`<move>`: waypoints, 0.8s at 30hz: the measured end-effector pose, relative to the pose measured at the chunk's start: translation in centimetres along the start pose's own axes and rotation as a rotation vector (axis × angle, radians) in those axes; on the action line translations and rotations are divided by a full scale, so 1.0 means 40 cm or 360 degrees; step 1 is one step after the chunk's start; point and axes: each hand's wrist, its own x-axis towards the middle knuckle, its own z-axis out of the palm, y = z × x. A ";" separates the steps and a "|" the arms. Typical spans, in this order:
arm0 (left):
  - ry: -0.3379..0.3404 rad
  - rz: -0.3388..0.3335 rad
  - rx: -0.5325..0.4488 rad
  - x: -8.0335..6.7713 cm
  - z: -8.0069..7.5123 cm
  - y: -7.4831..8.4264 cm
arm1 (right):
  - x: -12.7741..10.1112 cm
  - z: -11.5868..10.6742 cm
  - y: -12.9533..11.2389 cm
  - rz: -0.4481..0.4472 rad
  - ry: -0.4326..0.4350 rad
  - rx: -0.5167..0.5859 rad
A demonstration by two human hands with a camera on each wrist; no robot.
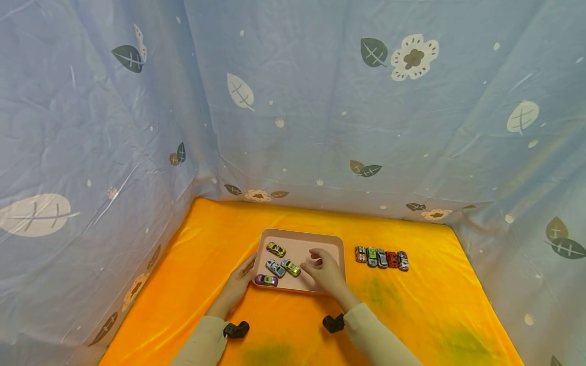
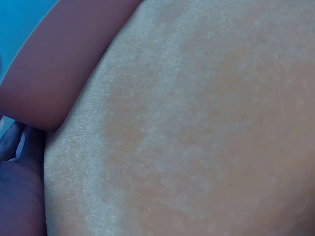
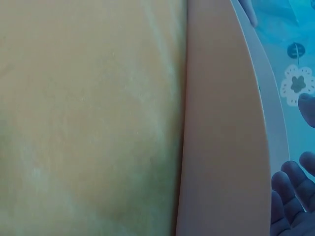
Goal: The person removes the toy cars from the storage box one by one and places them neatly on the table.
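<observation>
A shallow pink tray (image 1: 304,235) lies on the yellow cloth. Inside its left half are toy cars: a yellow and red one (image 1: 276,249), a pale one (image 1: 275,268), a yellow one (image 1: 291,267) and a purple one (image 1: 266,280) at the front corner. My left hand (image 1: 239,282) rests its extended fingers along the tray's left side; the left wrist view shows its fingers partly hidden behind the pink wall (image 2: 64,54). Above the tray's right half hovers my right hand (image 1: 326,272), loosely bent, thumb and fingers apart with nothing between them, as the right wrist view also shows.
To the right of the tray stands a tight row of several toy cars, among them an orange one (image 1: 360,254), a green one (image 1: 372,257) and a red one (image 1: 392,259). Patterned blue curtains (image 1: 293,142) border the yellow cloth (image 1: 412,315) at the back and sides.
</observation>
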 end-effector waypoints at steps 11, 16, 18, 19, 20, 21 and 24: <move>-0.0005 0.0015 0.0012 0.002 -0.001 -0.004 | 0.007 0.048 -0.005 0.0031 -0.0172 -0.0055; 0.0009 0.0023 0.0028 0.000 0.000 0.001 | 0.011 0.058 -0.007 0.0040 -0.0196 -0.0065; 0.0007 0.0032 0.0038 -0.001 0.001 0.001 | 0.012 0.062 -0.006 0.0040 -0.0215 -0.0068; 0.0013 0.0022 0.0035 -0.002 0.001 0.002 | 0.013 0.063 -0.006 0.0047 -0.0224 -0.0071; 0.0013 0.0020 0.0030 -0.002 0.002 0.002 | 0.014 0.065 -0.006 0.0054 -0.0234 -0.0079; 0.0014 0.0018 0.0026 -0.002 0.002 0.002 | 0.015 0.066 -0.006 0.0063 -0.0244 -0.0090; 0.0007 0.0038 0.0023 -0.001 0.004 0.001 | 0.018 0.071 -0.005 0.0089 -0.0267 -0.0130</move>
